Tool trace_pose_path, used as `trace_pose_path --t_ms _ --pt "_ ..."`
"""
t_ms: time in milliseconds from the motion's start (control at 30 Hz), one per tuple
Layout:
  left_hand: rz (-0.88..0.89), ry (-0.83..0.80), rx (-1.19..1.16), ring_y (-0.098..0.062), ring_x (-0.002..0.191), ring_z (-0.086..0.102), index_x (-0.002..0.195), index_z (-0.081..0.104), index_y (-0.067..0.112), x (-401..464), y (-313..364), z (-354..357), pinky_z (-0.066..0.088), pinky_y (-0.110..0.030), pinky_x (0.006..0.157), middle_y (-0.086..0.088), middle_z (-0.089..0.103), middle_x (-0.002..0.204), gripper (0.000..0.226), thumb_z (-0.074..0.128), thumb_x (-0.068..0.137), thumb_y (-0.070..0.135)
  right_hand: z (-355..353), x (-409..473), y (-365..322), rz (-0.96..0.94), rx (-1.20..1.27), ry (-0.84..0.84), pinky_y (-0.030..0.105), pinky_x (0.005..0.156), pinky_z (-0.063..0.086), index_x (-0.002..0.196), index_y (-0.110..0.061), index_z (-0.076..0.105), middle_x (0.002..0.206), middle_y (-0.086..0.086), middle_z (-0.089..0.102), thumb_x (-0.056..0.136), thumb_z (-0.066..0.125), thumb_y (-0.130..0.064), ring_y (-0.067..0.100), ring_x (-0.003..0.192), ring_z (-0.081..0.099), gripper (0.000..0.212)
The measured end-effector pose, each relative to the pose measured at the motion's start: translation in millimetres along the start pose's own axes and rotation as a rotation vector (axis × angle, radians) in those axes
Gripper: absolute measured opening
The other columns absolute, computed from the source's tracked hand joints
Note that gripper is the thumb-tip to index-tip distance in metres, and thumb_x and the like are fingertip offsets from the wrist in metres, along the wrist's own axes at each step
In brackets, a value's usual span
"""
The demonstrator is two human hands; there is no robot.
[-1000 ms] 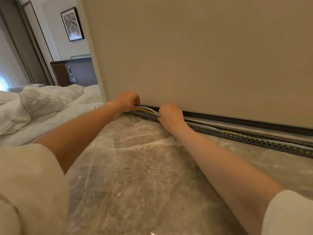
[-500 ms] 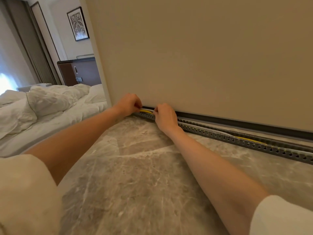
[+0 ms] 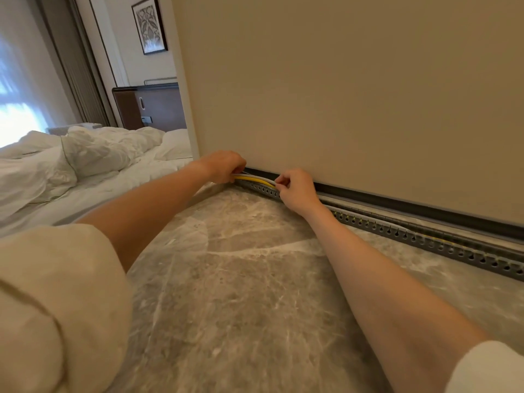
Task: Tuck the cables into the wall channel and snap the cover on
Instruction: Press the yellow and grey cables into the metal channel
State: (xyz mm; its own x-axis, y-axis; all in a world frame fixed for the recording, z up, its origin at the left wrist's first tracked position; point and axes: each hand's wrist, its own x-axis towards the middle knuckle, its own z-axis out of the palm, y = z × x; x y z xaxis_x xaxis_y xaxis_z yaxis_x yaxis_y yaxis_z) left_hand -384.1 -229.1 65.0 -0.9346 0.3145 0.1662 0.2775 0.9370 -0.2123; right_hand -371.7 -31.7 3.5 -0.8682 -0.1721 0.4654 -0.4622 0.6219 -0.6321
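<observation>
step: tucking cables (image 3: 256, 180) into channel (image 3: 397, 229) | grip: left hand (image 3: 224, 165) and right hand (image 3: 297, 190) both pinching cables | next: pressing them down, cover not yet fitted

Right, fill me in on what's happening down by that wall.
A person is kneeling over the marble floor, working a bundle of cables into the perforated grey channel along the base of the wall. The left hand grips the yellow and white cables at the channel's end, while the right hand pinches them a little further along. No cover is on the channel yet.
</observation>
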Motion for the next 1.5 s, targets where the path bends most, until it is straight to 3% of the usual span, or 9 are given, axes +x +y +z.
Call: trace_pose_path --t_ms 267,367,500,667,833,967,1100,1500 --pt "0.046 -0.025 -0.018 -0.026 0.075 0.047 0.092 0.049 0.008 -7.4 -10.3 -9.1 0.034 -0.031 0.061 -0.012 0.054 0.084 0.013 0.053 0.080 0.006 -2.2 -5.0 3.7 -0.054 0.007 -0.030 0.024 0.070 0.039 0.098 -0.006 0.071 0.084 0.003 0.061 0.089 0.061 -0.007 0.013 0.075 0.052 0.014" --pt "0.049 -0.027 -0.009 -0.027 0.082 0.050 0.097 0.053 0.007 -11.7 -17.9 -5.6 0.041 -0.037 0.070 -0.016 0.059 0.094 0.012 0.052 0.085 0.007 -4.4 -4.9 3.8 -0.064 0.001 -0.040 0.023 0.069 0.037 0.099 -0.006 0.071 0.083 0.002 0.060 0.089 0.061 -0.007 0.008 0.068 0.049 0.014" --pt "0.036 -0.067 0.067 -0.024 0.091 0.050 0.101 0.056 0.012 -13.9 -27.7 1.8 0.042 -0.035 0.077 -0.014 0.060 0.104 0.013 0.051 0.089 0.009 -3.6 -3.8 5.8 -0.074 0.003 -0.038 0.019 0.063 0.034 0.099 -0.006 0.071 0.081 0.001 0.059 0.089 0.062 -0.007 -0.002 0.060 0.042 0.014" --pt "0.108 -0.012 0.200 -0.028 0.093 0.056 0.103 0.053 0.008 -4.5 -29.7 -1.6 0.043 -0.033 0.074 -0.016 0.062 0.104 0.018 0.053 0.086 0.001 -5.3 -3.1 8.0 -0.081 0.026 -0.053 0.024 0.067 0.037 0.100 -0.006 0.072 0.084 0.005 0.063 0.088 0.063 -0.007 0.006 0.066 0.046 0.015" --pt "0.203 0.055 0.324 -0.032 0.092 0.062 0.122 0.047 0.009 2.2 -39.9 -8.9 0.050 -0.040 0.074 -0.017 0.065 0.109 0.033 0.050 0.090 0.002 -5.1 -3.3 9.9 -0.079 0.039 -0.055 0.024 0.070 0.037 0.101 -0.007 0.071 0.087 0.003 0.062 0.088 0.062 -0.007 0.011 0.074 0.049 0.016" --pt "0.153 0.061 0.256 -0.031 0.086 0.062 0.114 0.051 0.010 12.8 -36.3 -12.8 0.052 -0.040 0.072 -0.016 0.066 0.101 0.026 0.048 0.090 0.001 -3.4 -2.1 10.8 -0.075 0.042 -0.067 0.022 0.067 0.036 0.103 -0.008 0.071 0.087 0.002 0.061 0.089 0.061 -0.008 0.009 0.072 0.048 0.017" --pt "0.051 0.067 0.128 -0.030 0.092 0.059 0.107 0.056 0.010 17.5 -32.6 -5.7 0.048 -0.038 0.077 -0.015 0.066 0.104 0.020 0.051 0.089 0.002 -3.0 -2.4 11.0 -0.080 0.052 -0.069 0.020 0.066 0.036 0.103 -0.008 0.071 0.086 0.000 0.060 0.089 0.061 -0.008 -0.001 0.064 0.044 0.017" --pt "-0.089 0.126 -0.047 -0.030 0.100 0.058 0.102 0.069 0.004 16.1 -31.2 4.0 0.049 -0.037 0.090 -0.015 0.064 0.110 0.022 0.068 0.081 0.004 -3.3 -1.5 10.5 -0.076 0.030 -0.065 0.023 0.071 0.036 0.103 -0.007 0.071 0.087 0.000 0.060 0.090 0.061 -0.008 0.002 0.067 0.045 0.017"
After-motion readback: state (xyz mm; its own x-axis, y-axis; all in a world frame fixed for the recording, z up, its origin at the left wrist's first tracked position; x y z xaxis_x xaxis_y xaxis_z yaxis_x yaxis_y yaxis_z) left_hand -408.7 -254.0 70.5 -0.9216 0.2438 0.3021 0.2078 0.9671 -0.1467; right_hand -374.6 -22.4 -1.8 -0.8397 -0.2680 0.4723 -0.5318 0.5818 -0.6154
